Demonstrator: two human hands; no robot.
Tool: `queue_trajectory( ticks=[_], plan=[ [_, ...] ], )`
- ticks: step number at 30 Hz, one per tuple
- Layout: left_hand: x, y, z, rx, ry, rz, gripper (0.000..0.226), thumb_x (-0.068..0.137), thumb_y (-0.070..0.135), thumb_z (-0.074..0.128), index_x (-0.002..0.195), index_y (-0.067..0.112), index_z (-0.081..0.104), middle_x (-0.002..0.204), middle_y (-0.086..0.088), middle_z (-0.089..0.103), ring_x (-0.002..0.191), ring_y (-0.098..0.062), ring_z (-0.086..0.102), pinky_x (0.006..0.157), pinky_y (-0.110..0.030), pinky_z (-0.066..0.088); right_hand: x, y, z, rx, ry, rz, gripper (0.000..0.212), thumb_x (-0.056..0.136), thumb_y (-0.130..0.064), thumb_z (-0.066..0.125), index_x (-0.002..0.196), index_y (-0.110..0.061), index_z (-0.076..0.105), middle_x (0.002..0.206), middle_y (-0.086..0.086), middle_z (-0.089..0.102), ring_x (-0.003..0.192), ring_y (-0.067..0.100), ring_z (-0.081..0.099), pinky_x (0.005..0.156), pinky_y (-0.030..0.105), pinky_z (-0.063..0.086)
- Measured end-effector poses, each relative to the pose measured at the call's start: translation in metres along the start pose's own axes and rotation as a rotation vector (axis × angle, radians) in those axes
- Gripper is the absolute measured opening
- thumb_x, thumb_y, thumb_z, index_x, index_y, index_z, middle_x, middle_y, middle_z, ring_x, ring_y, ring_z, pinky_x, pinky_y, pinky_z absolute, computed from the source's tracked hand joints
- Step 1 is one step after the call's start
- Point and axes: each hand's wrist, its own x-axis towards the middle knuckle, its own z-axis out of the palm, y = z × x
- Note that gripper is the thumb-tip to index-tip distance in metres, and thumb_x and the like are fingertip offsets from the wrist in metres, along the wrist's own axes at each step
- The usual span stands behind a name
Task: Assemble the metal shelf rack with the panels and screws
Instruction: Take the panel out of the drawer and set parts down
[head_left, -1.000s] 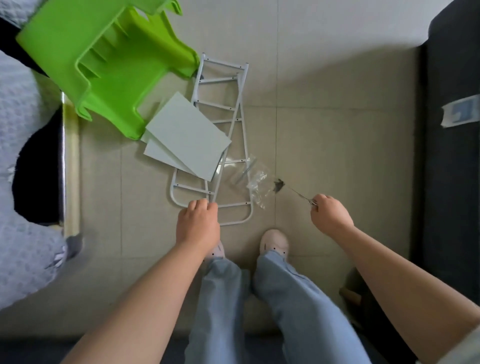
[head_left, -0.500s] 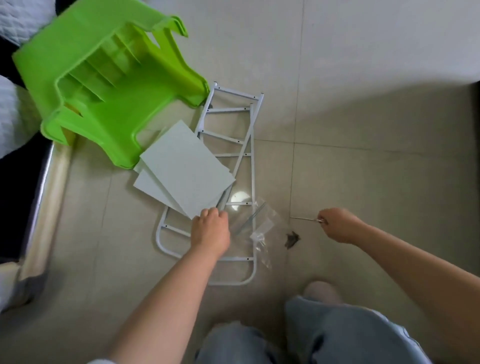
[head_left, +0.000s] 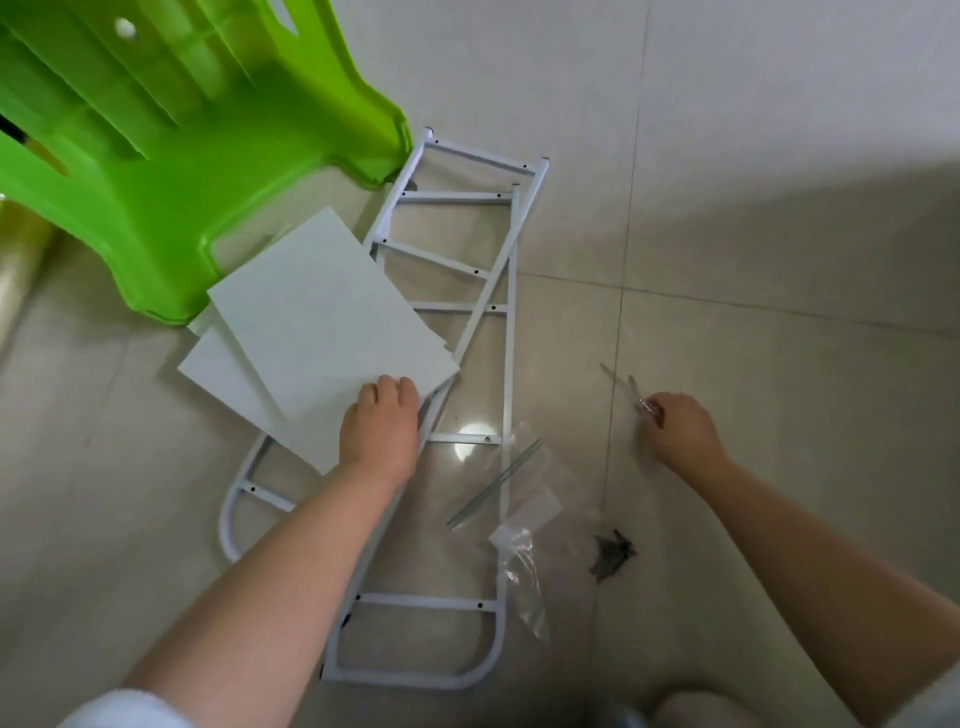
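Two frames (head_left: 452, 197): white metal, like ladders. They lie flat on the floor, one crossed on top of the other.
Panels (head_left: 322, 322): flat white boards in a loose stack. They lie over the left side of the frames and partly on the floor.
Left hand (head_left: 382, 431): on the near corner of the top panel, right where a bar of the frames runs under it.
Left fingers (head_left: 387, 389): bent, with the tips on the top panel. The thumb is hidden, so I cannot tell if they hold the panel, the bar or nothing.
Right hand (head_left: 680, 434): to the right of the frames and well apart from them.
Right fingers (head_left: 660, 410): pinched tight on one end of a thin metal tool (head_left: 623, 387).
Thin metal tool: it sticks out past the fingertips, away from the person. It is blurry, so I cannot tell what kind it is.
Small dark parts (head_left: 613, 558): a little heap on the floor just right of the frames. No finger touches it. The bits are too small to make out.
Clear bags (head_left: 524, 519): see-through. They lie across the right bar of the frames, near the dark parts.
Green stool (head_left: 182, 156): tipped over at the far left of the frames. One leg touches the far end of the frames.
Floor (head_left: 779, 260): pale tiles under the frames.
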Motion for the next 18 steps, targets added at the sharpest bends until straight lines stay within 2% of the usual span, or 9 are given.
queue_trajectory(
  ticks=[4, 6, 8, 10, 12, 18],
  plan=[
    [0.005, -0.005, 0.008, 0.123, 0.054, 0.01, 0.049, 0.08, 0.022, 0.066, 0.122, 0.006, 0.046, 0.112, -0.012, 0.054, 0.1, -0.024, 0.054, 0.061, -0.026, 0.049, 0.001, 0.001, 0.015, -0.024, 0.078, 0.028, 0.021, 0.09, -0.006, 0.045, 0.093, 0.009, 0.06, 0.101, 0.029, 0.055, 0.093, 0.039, 0.054, 0.072, 0.036, 0.038],
    [0.004, -0.004, 0.01, 0.168, 0.083, 0.015, 0.05, 0.077, 0.03, 0.069, 0.12, 0.011, 0.051, 0.106, -0.007, 0.057, 0.095, -0.019, 0.057, 0.056, -0.022, 0.047, 0.003, -0.002, 0.018, -0.088, 0.108, 0.031, 0.022, 0.091, -0.01, 0.045, 0.097, 0.005, 0.06, 0.102, 0.024, 0.053, 0.095, 0.037, 0.053, 0.069, 0.034, 0.038],
    [0.006, -0.005, 0.01, 0.155, 0.105, 0.025, 0.052, 0.083, 0.03, 0.062, 0.127, 0.01, 0.044, 0.114, -0.009, 0.053, 0.103, -0.021, 0.053, 0.063, -0.023, 0.048, 0.007, -0.005, 0.018, -0.145, 0.131, 0.037, 0.022, 0.091, -0.011, 0.044, 0.1, 0.003, 0.059, 0.103, 0.022, 0.054, 0.098, 0.036, 0.052, 0.067, 0.033, 0.037],
    [0.009, -0.007, 0.013, 0.072, 0.088, 0.087, 0.056, 0.092, 0.03, 0.051, 0.138, 0.008, 0.028, 0.127, -0.012, 0.042, 0.115, -0.025, 0.043, 0.074, -0.027, 0.047, 0.014, -0.008, 0.015, -0.169, 0.153, 0.055, 0.023, 0.091, -0.011, 0.044, 0.104, 0.001, 0.057, 0.106, 0.021, 0.054, 0.102, 0.035, 0.051, 0.072, 0.035, 0.04],
    [0.008, -0.012, 0.01, 0.052, 0.088, 0.103, 0.061, 0.093, 0.035, 0.047, 0.142, 0.01, 0.021, 0.132, -0.01, 0.038, 0.119, -0.025, 0.039, 0.077, -0.028, 0.047, 0.019, -0.01, 0.013, -0.205, 0.169, 0.084, 0.024, 0.091, -0.012, 0.043, 0.108, 0.0, 0.055, 0.109, 0.02, 0.054, 0.105, 0.035, 0.05, 0.077, 0.036, 0.041],
    [0.014, -0.015, 0.002, 0.091, 0.058, 0.117, 0.062, 0.092, 0.039, 0.049, 0.141, 0.011, 0.023, 0.132, -0.009, 0.038, 0.117, -0.024, 0.041, 0.08, -0.029, 0.046, 0.027, -0.002, 0.006, -0.132, 0.215, 0.148, 0.029, 0.092, -0.017, 0.042, 0.111, 0.002, 0.053, 0.113, 0.023, 0.051, 0.106, 0.038, 0.049, 0.081, 0.039, 0.041]
  ],
)
